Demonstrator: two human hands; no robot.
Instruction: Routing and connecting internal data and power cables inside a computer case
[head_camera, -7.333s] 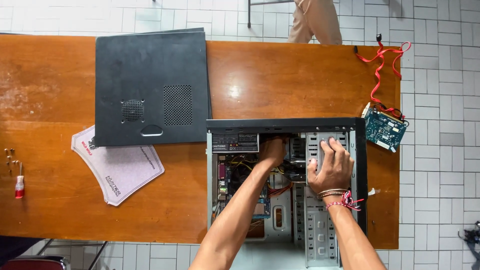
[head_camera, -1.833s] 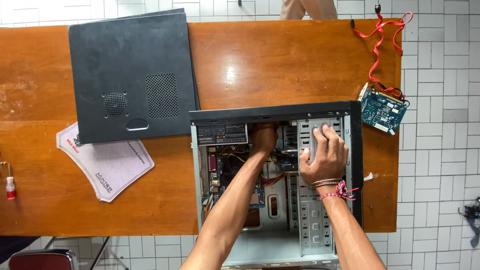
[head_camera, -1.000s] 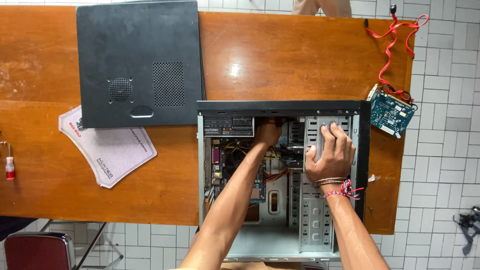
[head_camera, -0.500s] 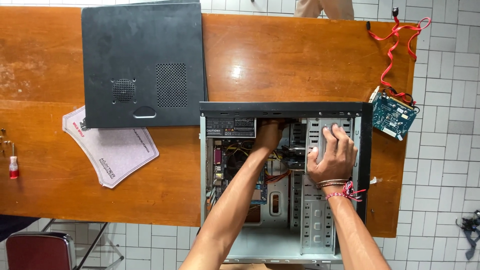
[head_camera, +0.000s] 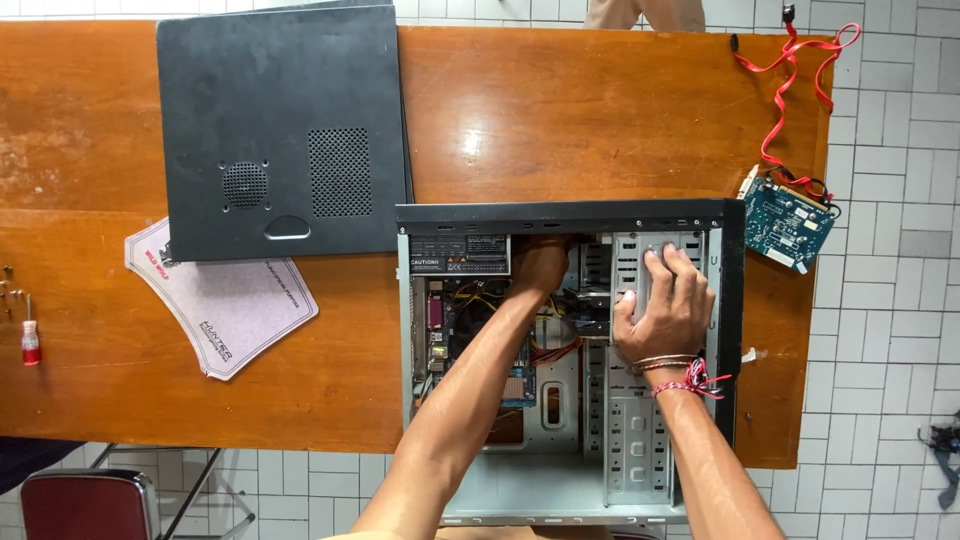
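Fingers: our right hand (head_camera: 665, 310) spread flat on the drive cage (head_camera: 655, 262), left hand (head_camera: 540, 265) deep inside the PC case (head_camera: 570, 360), grip hidden | side panel (head_camera: 285, 125) already off, upper-left of case | internals still wired

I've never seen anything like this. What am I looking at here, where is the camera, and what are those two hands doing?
The camera sits on a person's head and looks straight down, so the two bare arms at the bottom are that person's own. On a wooden table lies an open computer case on its side. The left hand reaches deep among the cables inside; what it grips is hidden. The right hand, with wrist bands, rests flat on the metal drive cage. Nearby lie the removed black side panel, a grey printed sheet, a green circuit board with a red cable, and a small red-handled tool.
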